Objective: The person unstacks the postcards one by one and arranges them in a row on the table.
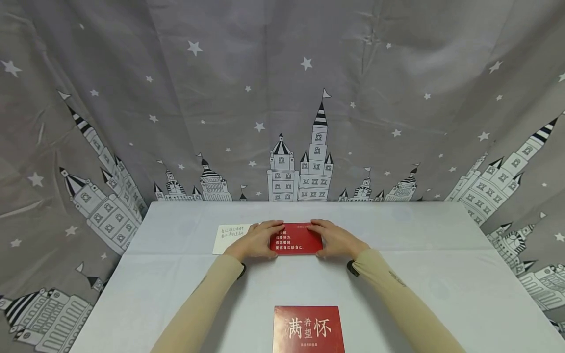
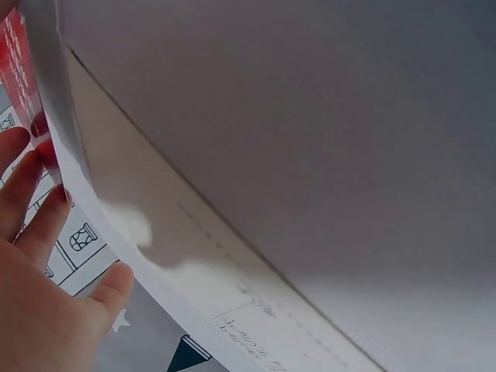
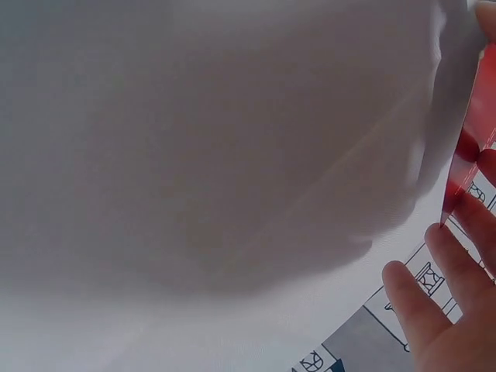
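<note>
Head view: both forearms reach across the white table point(image 1: 419, 294), left hand point(image 1: 256, 241) and right hand point(image 1: 338, 240) pinching opposite ends of a red card point(image 1: 296, 238) between thumb and fingers. Glossy and oblong, it is at the far middle, its lowest white line reading “要你自己给自己”. Left, a pale card point(image 1: 226, 241) bears handwriting; near, a red booklet point(image 1: 308, 340) shows “满”, “希望”, “怀”.

Head view was evenly & softly lit, w/ faint shadows by the sleeves point(image 1: 200, 301), a pale sheen on the lower red card point(image 1: 308, 333) & wide-angle lean at the edges, while wrist pics were dim, hazy & soft (L one's handwriting point(image 2: 252, 345) barely legible).
</note>
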Tool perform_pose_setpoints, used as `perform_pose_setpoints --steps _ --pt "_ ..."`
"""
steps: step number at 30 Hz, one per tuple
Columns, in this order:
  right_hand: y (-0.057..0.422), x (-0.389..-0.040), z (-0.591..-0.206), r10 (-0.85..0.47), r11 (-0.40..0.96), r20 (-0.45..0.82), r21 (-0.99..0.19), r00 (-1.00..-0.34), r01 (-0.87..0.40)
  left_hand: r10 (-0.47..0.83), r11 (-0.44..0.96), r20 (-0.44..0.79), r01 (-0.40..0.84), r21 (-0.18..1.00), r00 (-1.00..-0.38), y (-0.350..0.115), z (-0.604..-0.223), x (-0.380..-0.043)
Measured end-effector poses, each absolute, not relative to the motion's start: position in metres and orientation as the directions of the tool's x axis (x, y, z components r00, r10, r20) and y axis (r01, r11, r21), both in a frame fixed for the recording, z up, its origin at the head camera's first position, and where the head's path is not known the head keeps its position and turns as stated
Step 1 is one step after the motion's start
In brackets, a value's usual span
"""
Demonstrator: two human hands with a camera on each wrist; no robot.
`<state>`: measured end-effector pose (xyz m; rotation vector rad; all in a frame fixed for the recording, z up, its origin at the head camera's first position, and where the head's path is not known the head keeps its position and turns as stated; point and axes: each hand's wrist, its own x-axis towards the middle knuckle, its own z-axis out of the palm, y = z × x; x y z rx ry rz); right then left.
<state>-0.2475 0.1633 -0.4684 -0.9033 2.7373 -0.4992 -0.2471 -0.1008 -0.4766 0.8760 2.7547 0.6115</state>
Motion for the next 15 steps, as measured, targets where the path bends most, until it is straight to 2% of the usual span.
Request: perform_pose_setpoints --steps 15 --pt "0.1572 -0.2556 -0.4719 -0.593 0.753 -0.123 -0.436 -0.796 -0.493 0.556 0.768 -0.111 0.459 0.446 -0.823 -0.0988 -0.4780 -0.2558"
